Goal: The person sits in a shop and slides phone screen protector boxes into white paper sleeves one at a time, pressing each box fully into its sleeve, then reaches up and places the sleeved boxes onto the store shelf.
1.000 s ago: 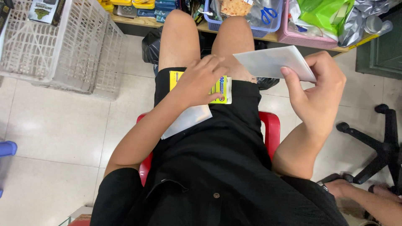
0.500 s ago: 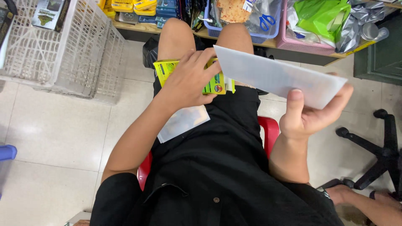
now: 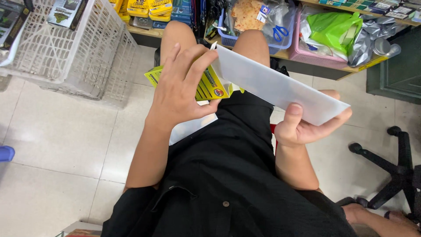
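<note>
Fig.: my left hand (image 3: 180, 94) grips yellow carton (image 3: 210, 85); right hand (image 3: 302, 125) pinches white envelope (image 3: 280, 85) at its end. Both look light; envelope thin, bendy, so I'd hold near the edge.

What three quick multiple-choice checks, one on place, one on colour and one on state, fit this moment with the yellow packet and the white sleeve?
1. Where is the yellow packet?
A. On the floor tiles
B. In the left hand, above the lap
C. Inside the white basket

2. What colour is the basket on the floor to the left?
A. White
B. Red
C. Black

3. How is the long white sleeve held?
A. Lying flat on the floor
B. Pinched in the right hand, its far end meeting the packet
C. Folded under the knee

Answers: 1 B, the left fingers wrap the packet over the black shorts. 2 A, its lattice walls are white. 3 B, the right thumb presses the sleeve's near end while its far end touches the packet.
</note>
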